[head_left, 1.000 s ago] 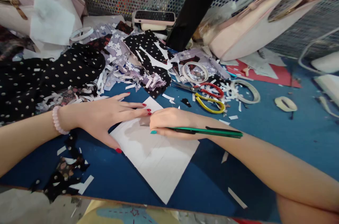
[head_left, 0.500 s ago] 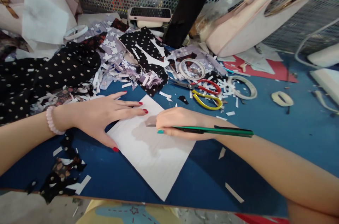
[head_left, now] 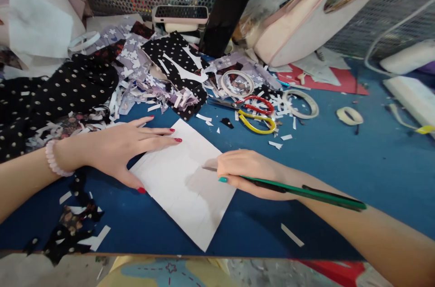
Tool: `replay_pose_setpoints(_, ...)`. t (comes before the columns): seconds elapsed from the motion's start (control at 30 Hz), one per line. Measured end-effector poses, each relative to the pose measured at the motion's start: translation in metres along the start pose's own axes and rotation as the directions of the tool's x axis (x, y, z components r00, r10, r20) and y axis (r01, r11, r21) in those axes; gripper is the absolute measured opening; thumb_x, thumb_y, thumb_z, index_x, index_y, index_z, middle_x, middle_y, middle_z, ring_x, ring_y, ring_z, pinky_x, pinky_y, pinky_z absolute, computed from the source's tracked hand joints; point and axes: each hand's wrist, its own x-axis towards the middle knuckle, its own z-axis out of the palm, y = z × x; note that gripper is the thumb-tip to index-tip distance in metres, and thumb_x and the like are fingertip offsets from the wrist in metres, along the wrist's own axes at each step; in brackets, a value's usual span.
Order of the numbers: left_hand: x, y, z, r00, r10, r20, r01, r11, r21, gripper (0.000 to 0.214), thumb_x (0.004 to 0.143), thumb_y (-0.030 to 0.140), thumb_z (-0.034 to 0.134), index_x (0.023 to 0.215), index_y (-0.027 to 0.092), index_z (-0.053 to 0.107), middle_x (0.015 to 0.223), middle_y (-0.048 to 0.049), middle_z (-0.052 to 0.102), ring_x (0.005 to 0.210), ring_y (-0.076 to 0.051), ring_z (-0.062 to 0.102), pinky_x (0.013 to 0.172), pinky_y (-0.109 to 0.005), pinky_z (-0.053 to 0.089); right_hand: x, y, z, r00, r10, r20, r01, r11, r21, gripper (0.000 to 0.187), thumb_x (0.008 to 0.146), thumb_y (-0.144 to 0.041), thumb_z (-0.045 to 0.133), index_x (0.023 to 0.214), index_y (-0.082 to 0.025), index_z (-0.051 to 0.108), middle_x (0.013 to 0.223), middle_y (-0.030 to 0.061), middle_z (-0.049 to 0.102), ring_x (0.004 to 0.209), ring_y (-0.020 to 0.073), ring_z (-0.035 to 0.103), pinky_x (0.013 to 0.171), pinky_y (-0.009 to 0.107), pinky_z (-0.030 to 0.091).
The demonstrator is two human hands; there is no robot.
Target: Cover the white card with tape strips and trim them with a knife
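A white paper sheet [head_left: 170,178] lies at an angle on the blue table in front of me, with faint lines across it. My left hand [head_left: 117,151] is spread flat, its fingertips resting on the sheet's upper left edge and its thumb at the left corner. My right hand [head_left: 253,173] is closed around a slim green-handled craft knife [head_left: 306,193]. The knife's thin grey tip points left, low over the middle of the paper; whether it touches is hard to tell. A shadow falls across the sheet beneath this hand.
Scissors with red and yellow handles [head_left: 258,117] lie beyond the sheet, beside rolls of white tape [head_left: 301,103]. Black dotted fabric [head_left: 68,83] and paper scraps heap up at the back left. A phone [head_left: 180,14], a dark upright case [head_left: 229,11] and a pale handbag [head_left: 306,20] stand behind.
My right hand has shifted right and slightly toward me, drawing the knife along with it. My left hand stays spread on the paper. The whole view has moved slightly.
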Motion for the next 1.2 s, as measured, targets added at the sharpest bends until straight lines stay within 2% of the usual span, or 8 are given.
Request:
replay_pose_setpoints(0.17,0.0,0.001,-0.002,1.0,-0.02,0.024,0.019,1.0,0.023,0.11,0.092,0.069,0.074,0.172,0.025,0.012,0.172,-0.0179,0.04,0.158,-0.038,0.041,0.135,-0.054,0.006,-0.02,-0.008,0.007,0.998,0.04,-0.052,-0.041,0.999,-0.019,0.029,0.113,-0.019,0.037,0.088,-0.024,0.05,0.074,0.0001,0.058,0.069,0.0159,0.052,0.066,0.027,0.04)
replay_pose_setpoints(0.37,0.003,0.002,-0.004,0.996,-0.067,0.064,0.065,0.997,0.041,0.11,0.09,0.069,0.074,0.172,0.024,0.016,0.17,-0.0172,0.043,0.158,-0.037,0.042,0.136,-0.054,0.005,-0.042,-0.016,0.016,0.991,0.008,-0.137,-0.012,1.0,-0.026,0.028,0.116,-0.022,0.032,0.093,-0.024,0.049,0.074,-0.0015,0.055,0.067,0.0148,0.049,0.064,0.026,0.038)
replay_pose_setpoints(0.47,0.003,0.003,-0.005,0.993,-0.087,0.075,0.083,0.995,0.055,0.11,0.09,0.07,0.074,0.173,0.024,0.018,0.17,-0.0171,0.044,0.158,-0.038,0.042,0.136,-0.054,0.008,-0.05,-0.02,0.02,0.989,0.073,-0.132,-0.078,0.996,-0.037,0.028,0.115,-0.021,0.032,0.093,-0.025,0.049,0.075,-0.0013,0.054,0.068,0.0151,0.048,0.064,0.027,0.039)
replay_pose_setpoints(0.63,0.002,0.002,-0.005,0.997,-0.056,0.055,0.054,0.997,0.046,0.108,0.091,0.068,0.074,0.172,0.024,0.019,0.168,-0.0174,0.047,0.156,-0.039,0.044,0.136,-0.056,0.007,-0.059,-0.024,0.025,0.981,0.114,-0.158,-0.117,0.993,-0.013,0.03,0.113,-0.024,0.032,0.088,-0.025,0.047,0.068,-0.002,0.049,0.06,0.0165,0.042,0.06,0.031,0.038)
replay_pose_setpoints(0.73,0.002,0.001,-0.005,0.998,-0.046,0.044,0.044,0.998,0.038,0.108,0.09,0.067,0.075,0.172,0.024,0.02,0.168,-0.0169,0.047,0.156,-0.039,0.045,0.136,-0.055,0.009,-0.062,-0.027,0.026,0.976,0.13,-0.175,-0.134,0.991,-0.009,0.03,0.114,-0.023,0.031,0.089,-0.025,0.046,0.069,-0.0015,0.05,0.061,0.0167,0.044,0.059,0.031,0.037)
replay_pose_setpoints(0.97,0.002,0.003,-0.007,0.997,-0.054,0.059,0.051,0.998,0.046,0.105,0.092,0.065,0.075,0.172,0.023,0.022,0.171,-0.0175,0.043,0.159,-0.04,0.04,0.136,-0.055,0.009,-0.069,-0.028,0.025,0.973,0.081,-0.218,-0.089,0.996,-0.029,0.03,0.117,-0.025,0.031,0.091,-0.026,0.047,0.072,-0.0028,0.05,0.064,0.015,0.044,0.06,0.027,0.036)
replay_pose_setpoints(1.1,0.001,0.003,-0.007,0.998,-0.029,0.048,0.026,0.998,0.049,0.106,0.093,0.063,0.074,0.172,0.023,0.017,0.17,-0.0187,0.044,0.159,-0.039,0.04,0.135,-0.057,0.007,-0.077,-0.028,0.017,0.968,0.151,-0.199,-0.136,0.987,0.087,0.036,0.117,-0.031,0.036,0.084,-0.025,0.05,0.069,-0.0027,0.051,0.062,0.014,0.044,0.059,0.027,0.036)
replay_pose_setpoints(1.2,0.0,0.002,-0.006,1.0,0.006,0.03,-0.008,0.998,0.061,0.106,0.095,0.061,0.073,0.173,0.024,0.011,0.17,-0.0187,0.043,0.16,-0.039,0.038,0.135,-0.056,0.003,-0.074,-0.032,0.016,0.94,0.216,-0.266,-0.11,0.926,0.362,0.041,0.115,-0.039,0.046,0.077,-0.024,0.053,0.065,-0.0033,0.048,0.057,0.013,0.043,0.055,0.027,0.035)
